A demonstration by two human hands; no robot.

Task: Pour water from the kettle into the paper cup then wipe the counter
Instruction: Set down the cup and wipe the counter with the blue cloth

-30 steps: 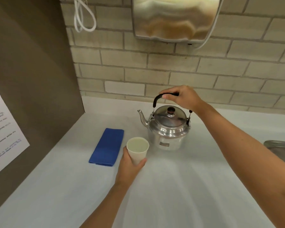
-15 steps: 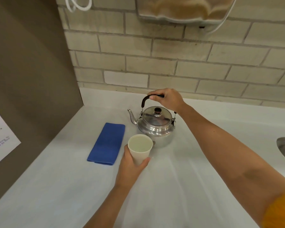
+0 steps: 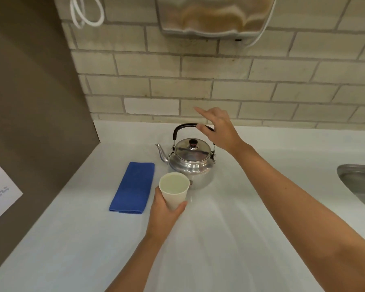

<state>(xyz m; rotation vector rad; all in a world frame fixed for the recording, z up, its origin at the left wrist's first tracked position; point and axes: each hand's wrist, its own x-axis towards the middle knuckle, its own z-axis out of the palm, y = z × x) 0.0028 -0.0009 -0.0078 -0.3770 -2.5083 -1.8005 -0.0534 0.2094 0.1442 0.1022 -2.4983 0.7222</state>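
A shiny steel kettle (image 3: pixel 191 163) with a black handle stands upright on the white counter (image 3: pixel 219 239), spout pointing left. My right hand (image 3: pixel 216 128) hovers just over the handle's right end with its fingers spread, thumb still near the handle. In front of the kettle my left hand (image 3: pixel 164 216) grips a white paper cup (image 3: pixel 174 190) from below; the cup holds water. A folded blue cloth (image 3: pixel 134 187) lies flat to the left of the cup.
A brown panel (image 3: pixel 36 102) with a printed sheet walls off the left side. The brick wall (image 3: pixel 219 87) runs along the back, with a steel dispenser (image 3: pixel 215 15) and a white cord above. A steel sink rim (image 3: pixel 358 180) sits at the right.
My right hand has let go of the kettle handle and spread its fingers above it. The kettle stands on the counter. My left hand still holds the cup in the same place.
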